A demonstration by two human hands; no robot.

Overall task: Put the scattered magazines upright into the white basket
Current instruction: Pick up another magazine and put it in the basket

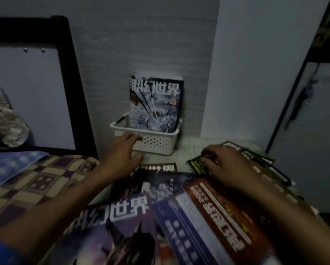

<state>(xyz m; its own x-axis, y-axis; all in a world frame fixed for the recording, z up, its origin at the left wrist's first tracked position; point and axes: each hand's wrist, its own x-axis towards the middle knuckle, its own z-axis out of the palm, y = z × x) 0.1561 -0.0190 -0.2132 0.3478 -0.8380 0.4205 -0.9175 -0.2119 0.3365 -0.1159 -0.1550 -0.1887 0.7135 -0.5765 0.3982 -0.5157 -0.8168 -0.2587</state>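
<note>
Nearest the camera, scattered magazines (179, 217) lie flat and overlapping on the pale tabletop (194, 148): a purple one (122, 226) at the lower left, a blue one (189, 226) beside it, a red-brown one (223, 211) overlapping to the right, and a dark one (154, 180) partly buried behind them. A checked cloth (36, 184) lies to the left, with a blue patterned sheet (13, 163) on it.

Farther in, the right hand (229, 165) rests on the right part of the pile, its fingers curled over the edge of a dark magazine with yellow print (196, 167); whether it actually grips it is blurred and cannot be told. The left hand (122, 152) reaches forward, fingers relaxed, fingertips touching the front wall of the white basket (160, 144), thumb spread low toward the tabletop; it holds nothing.

The basket stands at the back of the tabletop against the grey wall (141, 44). One magazine (156, 102) stands upright inside it, leaning back on the wall, cover facing forward. A dark-framed board (32, 92) leans at the left.
</note>
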